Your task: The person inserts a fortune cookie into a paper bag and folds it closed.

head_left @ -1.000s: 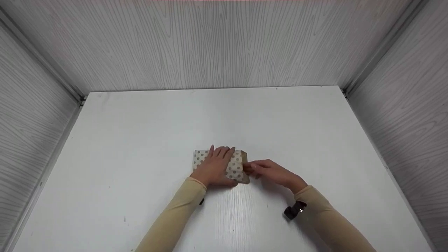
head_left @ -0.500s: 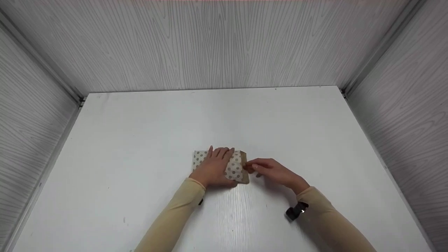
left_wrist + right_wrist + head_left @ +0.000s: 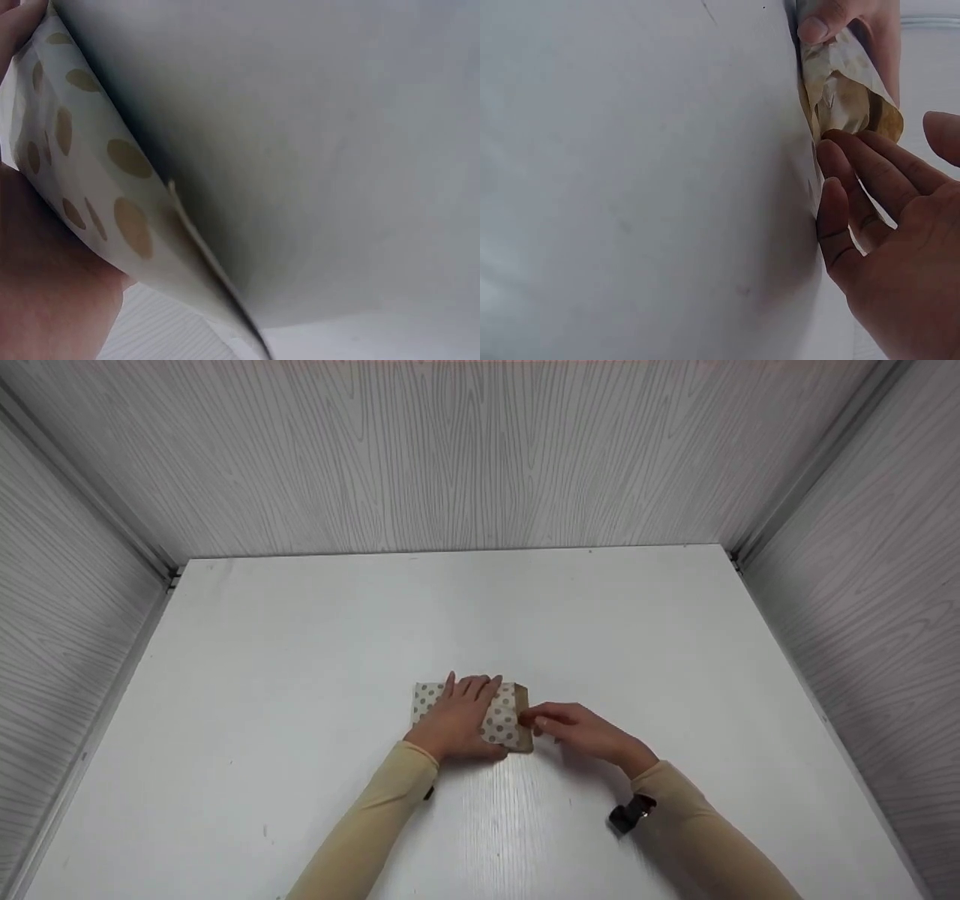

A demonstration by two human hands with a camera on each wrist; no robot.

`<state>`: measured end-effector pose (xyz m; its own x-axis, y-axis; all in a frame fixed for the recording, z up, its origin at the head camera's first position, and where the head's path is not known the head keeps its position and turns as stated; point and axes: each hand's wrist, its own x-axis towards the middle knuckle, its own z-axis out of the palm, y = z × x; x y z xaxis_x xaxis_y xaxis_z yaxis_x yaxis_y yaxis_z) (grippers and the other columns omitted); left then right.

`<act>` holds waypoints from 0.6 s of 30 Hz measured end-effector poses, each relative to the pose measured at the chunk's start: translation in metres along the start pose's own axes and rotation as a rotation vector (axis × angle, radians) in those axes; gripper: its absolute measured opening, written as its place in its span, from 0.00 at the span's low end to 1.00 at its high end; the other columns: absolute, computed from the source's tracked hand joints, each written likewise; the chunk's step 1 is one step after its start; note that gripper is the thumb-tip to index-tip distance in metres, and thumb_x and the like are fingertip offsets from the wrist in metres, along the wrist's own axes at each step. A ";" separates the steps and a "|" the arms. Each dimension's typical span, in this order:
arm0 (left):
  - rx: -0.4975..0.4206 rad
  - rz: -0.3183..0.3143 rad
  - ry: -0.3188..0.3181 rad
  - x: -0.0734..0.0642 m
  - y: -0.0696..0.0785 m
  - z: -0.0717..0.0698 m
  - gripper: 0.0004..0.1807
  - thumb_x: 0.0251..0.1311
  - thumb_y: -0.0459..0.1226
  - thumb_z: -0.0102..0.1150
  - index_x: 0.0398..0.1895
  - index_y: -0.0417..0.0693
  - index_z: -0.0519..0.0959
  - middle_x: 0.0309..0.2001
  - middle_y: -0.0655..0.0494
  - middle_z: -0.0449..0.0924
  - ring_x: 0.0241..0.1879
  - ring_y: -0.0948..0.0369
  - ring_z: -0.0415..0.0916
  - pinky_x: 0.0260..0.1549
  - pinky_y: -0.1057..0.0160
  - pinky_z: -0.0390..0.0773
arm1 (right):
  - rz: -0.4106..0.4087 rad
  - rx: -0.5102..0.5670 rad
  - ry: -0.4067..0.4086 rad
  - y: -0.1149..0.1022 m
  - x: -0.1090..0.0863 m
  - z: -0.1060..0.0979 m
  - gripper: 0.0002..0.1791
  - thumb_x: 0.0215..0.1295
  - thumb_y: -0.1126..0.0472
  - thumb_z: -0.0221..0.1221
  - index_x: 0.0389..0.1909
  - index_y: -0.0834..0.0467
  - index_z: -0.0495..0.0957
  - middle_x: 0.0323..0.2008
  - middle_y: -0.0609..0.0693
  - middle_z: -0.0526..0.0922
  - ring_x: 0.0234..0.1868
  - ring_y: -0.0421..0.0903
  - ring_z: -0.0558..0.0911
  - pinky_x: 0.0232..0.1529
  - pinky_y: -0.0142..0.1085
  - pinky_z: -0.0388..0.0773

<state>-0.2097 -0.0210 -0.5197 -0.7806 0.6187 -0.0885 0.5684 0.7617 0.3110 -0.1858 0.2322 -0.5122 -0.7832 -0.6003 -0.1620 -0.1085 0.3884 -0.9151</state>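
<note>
A small white paper bag (image 3: 501, 726) with tan polka dots lies on the white table, its brown inner side showing at the right end. My left hand (image 3: 456, 726) rests on top of it, fingers straight, thumb along the near edge. In the left wrist view the dotted side of the bag (image 3: 94, 142) stands puffed up above the table. In the right wrist view the bag's mouth (image 3: 889, 120) gapes, with something pale and shiny inside. My right hand (image 3: 896, 225) has its fingers extended, fingertips right at the lower lip of the mouth, thumb apart.
The white table (image 3: 300, 660) reaches to a grey wood-grain back wall (image 3: 465, 457). Similar panels rise on the left (image 3: 67, 585) and right (image 3: 870, 585). A dark wrist device (image 3: 631, 814) sits at the right sleeve.
My right hand has shifted slightly at the bag's mouth, its fingertips now over the brown end. The left hand and the bag stay almost in place.
</note>
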 end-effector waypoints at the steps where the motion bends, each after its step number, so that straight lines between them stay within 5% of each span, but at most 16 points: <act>1: -0.003 -0.001 0.001 0.000 0.000 0.000 0.63 0.46 0.66 0.66 0.78 0.46 0.48 0.72 0.47 0.57 0.72 0.51 0.49 0.71 0.45 0.38 | -0.001 0.004 0.007 0.006 0.001 0.000 0.21 0.79 0.59 0.45 0.65 0.65 0.71 0.57 0.60 0.77 0.55 0.60 0.75 0.49 0.53 0.73; 12: -0.063 -0.014 0.050 0.003 0.000 -0.005 0.62 0.49 0.65 0.64 0.79 0.47 0.45 0.71 0.46 0.56 0.72 0.50 0.49 0.71 0.45 0.37 | -0.013 0.024 0.264 0.008 -0.003 -0.002 0.20 0.76 0.58 0.51 0.61 0.66 0.73 0.54 0.59 0.79 0.48 0.55 0.80 0.43 0.47 0.81; 18: -0.172 -0.067 0.047 0.006 -0.002 -0.008 0.53 0.62 0.68 0.48 0.78 0.44 0.47 0.72 0.45 0.56 0.73 0.49 0.48 0.72 0.48 0.37 | 0.100 -0.082 0.290 0.005 -0.006 0.005 0.18 0.75 0.58 0.52 0.57 0.65 0.74 0.43 0.55 0.81 0.40 0.50 0.81 0.36 0.41 0.81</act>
<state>-0.2177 -0.0199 -0.5137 -0.8291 0.5546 -0.0711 0.4647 0.7542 0.4639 -0.1789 0.2343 -0.5174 -0.9330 -0.3366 -0.1272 -0.0616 0.4977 -0.8651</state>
